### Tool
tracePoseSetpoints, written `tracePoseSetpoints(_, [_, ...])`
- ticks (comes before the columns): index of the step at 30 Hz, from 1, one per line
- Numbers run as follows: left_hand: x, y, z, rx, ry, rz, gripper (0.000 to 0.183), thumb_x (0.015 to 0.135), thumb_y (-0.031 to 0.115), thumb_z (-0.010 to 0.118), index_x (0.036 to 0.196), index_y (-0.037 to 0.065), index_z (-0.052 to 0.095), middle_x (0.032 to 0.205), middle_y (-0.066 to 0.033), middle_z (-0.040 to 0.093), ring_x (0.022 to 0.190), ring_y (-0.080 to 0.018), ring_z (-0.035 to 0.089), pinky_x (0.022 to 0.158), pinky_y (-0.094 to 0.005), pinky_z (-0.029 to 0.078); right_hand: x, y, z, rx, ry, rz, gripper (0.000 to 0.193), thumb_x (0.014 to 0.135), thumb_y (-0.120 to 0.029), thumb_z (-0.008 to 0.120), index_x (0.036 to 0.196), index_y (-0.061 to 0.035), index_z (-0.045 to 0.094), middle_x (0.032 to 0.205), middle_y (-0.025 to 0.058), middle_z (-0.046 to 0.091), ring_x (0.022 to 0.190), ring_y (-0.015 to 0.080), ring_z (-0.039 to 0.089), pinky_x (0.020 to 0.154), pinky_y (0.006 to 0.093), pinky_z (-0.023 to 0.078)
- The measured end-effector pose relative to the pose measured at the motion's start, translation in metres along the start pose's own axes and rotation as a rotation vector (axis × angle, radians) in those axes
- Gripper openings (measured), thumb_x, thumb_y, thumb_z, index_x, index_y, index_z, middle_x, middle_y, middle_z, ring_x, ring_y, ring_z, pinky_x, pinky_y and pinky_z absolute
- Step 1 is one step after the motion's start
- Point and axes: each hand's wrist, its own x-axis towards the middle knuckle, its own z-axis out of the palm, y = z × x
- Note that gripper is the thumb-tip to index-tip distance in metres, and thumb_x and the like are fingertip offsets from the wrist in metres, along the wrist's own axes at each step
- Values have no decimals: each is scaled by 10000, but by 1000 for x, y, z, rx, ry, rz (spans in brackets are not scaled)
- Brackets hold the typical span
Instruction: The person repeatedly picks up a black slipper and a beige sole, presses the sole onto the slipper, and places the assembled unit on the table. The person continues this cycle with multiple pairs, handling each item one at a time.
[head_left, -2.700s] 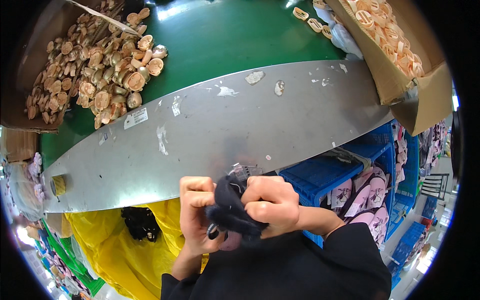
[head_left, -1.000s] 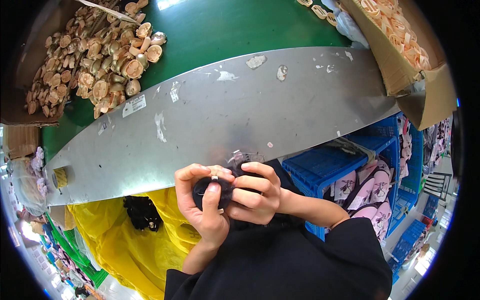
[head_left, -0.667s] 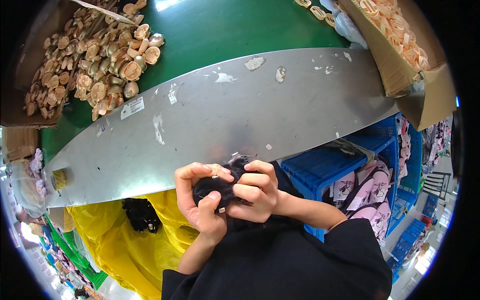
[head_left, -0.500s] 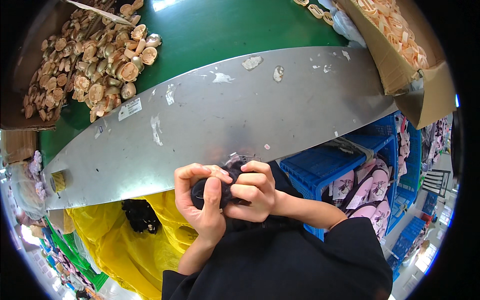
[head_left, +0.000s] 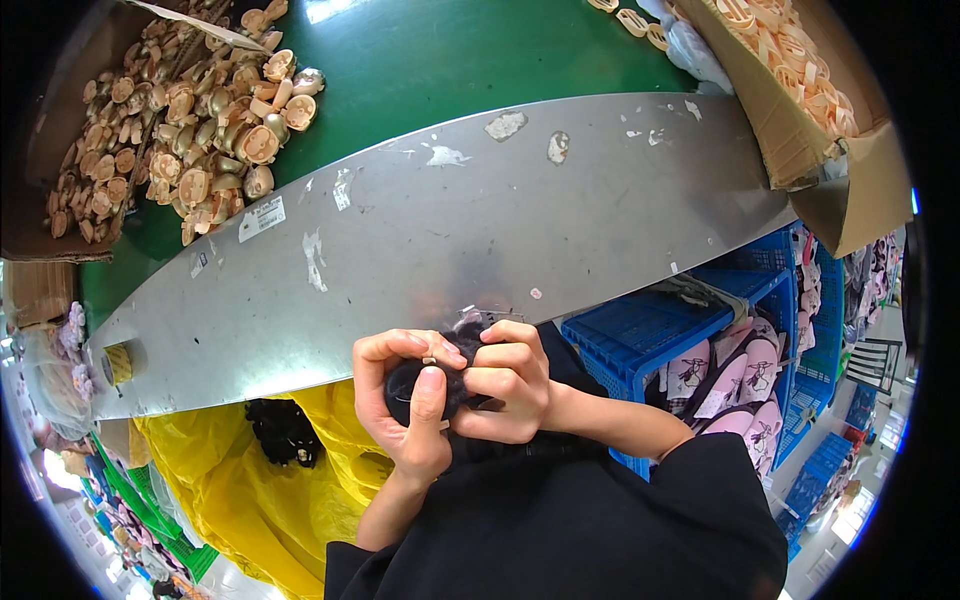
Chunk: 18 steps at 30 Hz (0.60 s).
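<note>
Both hands meet in front of my body, at the near edge of the metal work surface (head_left: 450,230). Between them is a small black fuzzy piece (head_left: 403,383), rounded on its left side. My left hand (head_left: 408,410) is closed round it, thumb on the near side and fingers bent over the top. A small pale bit shows between the left thumb and fingers; I cannot make out what it is. My right hand (head_left: 507,385) pinches the right part of the same black piece, its fingers curled. Much of the piece is hidden by fingers.
Beige and gold moulded parts (head_left: 200,150) heap at the far left on a green table (head_left: 430,50). A cardboard box (head_left: 770,110) of beige parts stands far right. Blue crates (head_left: 640,335) with pink slippers (head_left: 745,375) are on the right. A yellow bag (head_left: 220,480) holds black pieces (head_left: 282,432).
The left thumb has shifted slightly down and the left fingers have opened a little, showing the small pale bit and more of the black piece. The right hand is nearly unmoved.
</note>
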Motion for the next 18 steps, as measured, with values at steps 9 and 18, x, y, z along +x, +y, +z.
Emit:
tracePoseSetpoints(9, [-3, -3, 0, -66, 63, 21, 238, 884, 67, 559, 1109, 18, 495, 864, -124, 635, 862, -191, 592, 864, -341, 472, 2, -2, -1, 10, -16, 0, 146, 628, -162, 764, 739, -188, 674, 937, 24, 564, 887, 239, 560, 840, 455, 510])
tracePoseSetpoints(18, [-1, -2, 0, -100, 83, -82, 262, 871, 68, 552, 1123, 8, 513, 874, -135, 642, 842, -191, 597, 850, -334, 479, 0, -3, 0, 42, -39, 50, 153, 624, -155, 768, 739, -186, 671, 904, 25, 554, 878, 238, 564, 818, 450, 524])
